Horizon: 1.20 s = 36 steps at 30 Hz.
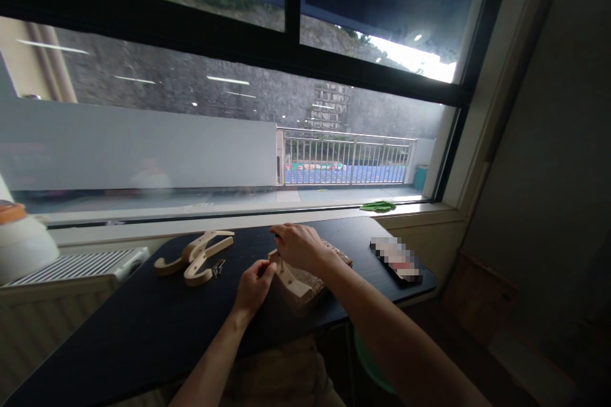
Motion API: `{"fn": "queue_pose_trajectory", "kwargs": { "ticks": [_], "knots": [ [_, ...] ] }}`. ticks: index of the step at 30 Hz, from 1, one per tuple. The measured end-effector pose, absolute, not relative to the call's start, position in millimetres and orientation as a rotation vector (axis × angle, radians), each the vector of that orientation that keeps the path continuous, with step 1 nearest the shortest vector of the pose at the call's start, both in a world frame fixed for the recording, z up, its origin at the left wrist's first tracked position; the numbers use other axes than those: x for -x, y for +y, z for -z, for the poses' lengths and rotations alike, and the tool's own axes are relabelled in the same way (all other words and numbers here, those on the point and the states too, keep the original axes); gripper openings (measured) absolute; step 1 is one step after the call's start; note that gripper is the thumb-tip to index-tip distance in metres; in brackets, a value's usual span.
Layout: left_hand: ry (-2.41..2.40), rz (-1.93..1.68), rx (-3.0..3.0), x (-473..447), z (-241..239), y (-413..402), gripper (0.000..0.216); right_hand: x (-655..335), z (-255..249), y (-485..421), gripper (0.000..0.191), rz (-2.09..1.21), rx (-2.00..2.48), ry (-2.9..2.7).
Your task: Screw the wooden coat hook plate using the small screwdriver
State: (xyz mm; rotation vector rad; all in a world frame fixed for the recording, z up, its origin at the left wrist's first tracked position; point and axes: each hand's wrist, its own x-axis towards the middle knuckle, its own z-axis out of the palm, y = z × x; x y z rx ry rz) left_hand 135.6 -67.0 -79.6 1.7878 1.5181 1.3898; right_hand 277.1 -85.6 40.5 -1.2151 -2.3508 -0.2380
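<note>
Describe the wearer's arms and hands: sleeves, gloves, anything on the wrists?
Left hand and right hand are ungloved. Left forearm and right forearm are bare, no sleeves in view. No watch or bracelet visible; fine markings can't be made out.

Window (382,75): bright daylight, streaked with white lamp reflections (228,81)
Tabletop (143,318): dim, backlit
Wall (548,140): deep shadow at right
Phone (396,259): pixelated
Outer edges: stretched

Black table (143,324): curved wooden pieces (195,248), small metal bits (218,268) beside them (screws, probably), brown patterned slab (314,280), pixelated flat item (397,261) right.
</note>
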Motion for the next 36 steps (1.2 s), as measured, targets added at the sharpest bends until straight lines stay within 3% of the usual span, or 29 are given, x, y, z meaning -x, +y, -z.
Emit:
{"fn": "queue_pose_trajectory", "kwargs": {
  "ticks": [36],
  "knots": [
    [1.508, -1.367, -1.782, -134.0, 77.1, -66.9, 0.028, -282.2, -50.1, -90.4, 0.027, 0.195, 1.297, -2.391]
  ]
}}
